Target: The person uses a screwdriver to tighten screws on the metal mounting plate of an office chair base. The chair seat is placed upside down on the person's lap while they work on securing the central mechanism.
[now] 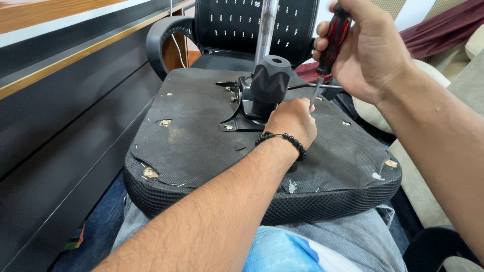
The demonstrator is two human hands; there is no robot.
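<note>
Across our lap lies one upturned chair seat (201,146), its one black mechanism (264,90) bolted at centre. Our right hand (370,50) is clenched around one red-and-black screwdriver (330,43); our left hand (292,121) pinches close around its tip.

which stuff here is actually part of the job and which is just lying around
In use: screwdriver in the right hand; left hand at the metal bracket; upturned chair seat; black knob.
Lying about: office chair behind; dark red cloth; desk panel.
</note>
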